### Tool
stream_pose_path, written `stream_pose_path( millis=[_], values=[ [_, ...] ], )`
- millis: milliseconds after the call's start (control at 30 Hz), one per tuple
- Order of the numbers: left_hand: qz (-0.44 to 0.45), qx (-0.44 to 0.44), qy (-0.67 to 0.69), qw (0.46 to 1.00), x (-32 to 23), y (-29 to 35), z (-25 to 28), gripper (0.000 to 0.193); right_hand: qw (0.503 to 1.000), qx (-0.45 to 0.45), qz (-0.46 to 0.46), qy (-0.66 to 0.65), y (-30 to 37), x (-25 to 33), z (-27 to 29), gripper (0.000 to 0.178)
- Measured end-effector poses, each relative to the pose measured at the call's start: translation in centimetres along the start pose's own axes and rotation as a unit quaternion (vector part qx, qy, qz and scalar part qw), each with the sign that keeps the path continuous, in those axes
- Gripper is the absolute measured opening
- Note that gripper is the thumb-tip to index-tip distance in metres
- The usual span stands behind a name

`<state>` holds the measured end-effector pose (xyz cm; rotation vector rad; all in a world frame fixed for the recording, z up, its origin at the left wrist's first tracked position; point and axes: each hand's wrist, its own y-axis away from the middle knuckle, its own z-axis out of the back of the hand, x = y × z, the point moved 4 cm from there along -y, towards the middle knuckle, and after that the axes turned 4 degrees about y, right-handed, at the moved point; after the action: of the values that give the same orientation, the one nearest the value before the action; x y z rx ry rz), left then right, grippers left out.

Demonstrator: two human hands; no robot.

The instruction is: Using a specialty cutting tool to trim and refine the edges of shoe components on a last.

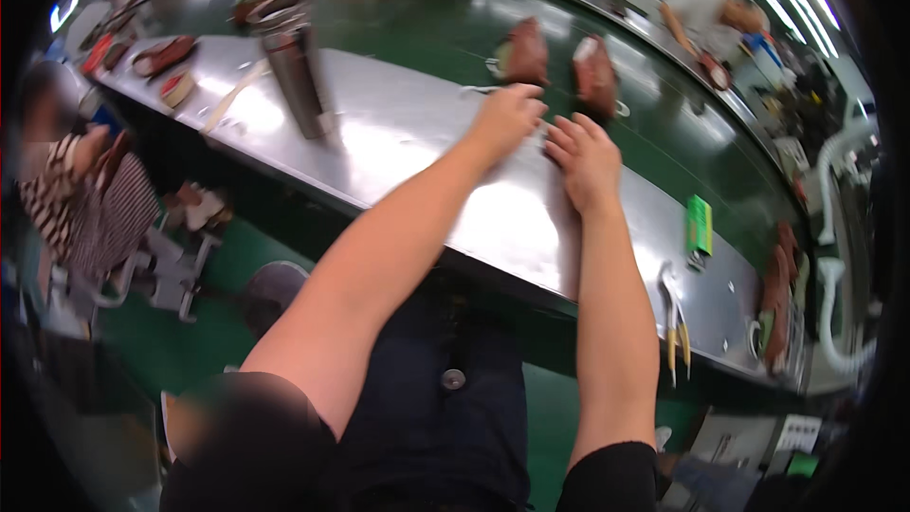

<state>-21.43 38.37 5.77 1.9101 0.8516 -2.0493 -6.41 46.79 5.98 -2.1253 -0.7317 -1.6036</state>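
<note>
I'm seeing the left shoe (pixel 525 52) and right shoe (pixel 595 76) lying just beyond my fingers, long axes running away from me. My left hand (pixel 509 121) is sitting nearer, half-curled; I can't tell whether it's gripping. My right hand (pixel 586 159) is hanging loose, apparently empty.

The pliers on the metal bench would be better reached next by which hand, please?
Right hand, probably: the pliers lie on its side, nearer to it than to the left hand.
</note>
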Motion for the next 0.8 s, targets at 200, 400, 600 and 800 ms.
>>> stream_pose_path(
  millis=[200,400,600,800],
  values=[
    [-0.187,-0.14,-0.199,0.952,0.2,1.6,2.0,0.028,0.835,-0.013,0.279,0.473,3.6,-1.3,-4.2,0.042],
    [-0.136,-0.078,-0.301,0.941,-1.3,5.9,0.6,0.029,0.719,-0.017,0.261,0.644,7.8,-1.3,-4.2,0.041],
    [-0.096,0.044,-0.463,0.88,-3.5,10.1,-1.4,0.036,0.636,0.012,0.28,0.719,10.5,-1.2,-2.7,0.043],
    [-0.104,0.018,-0.499,0.86,-3.6,14.0,-0.7,0.046,0.632,0.034,0.251,0.733,13.3,-1.5,-3.2,0.048]
  ],
)
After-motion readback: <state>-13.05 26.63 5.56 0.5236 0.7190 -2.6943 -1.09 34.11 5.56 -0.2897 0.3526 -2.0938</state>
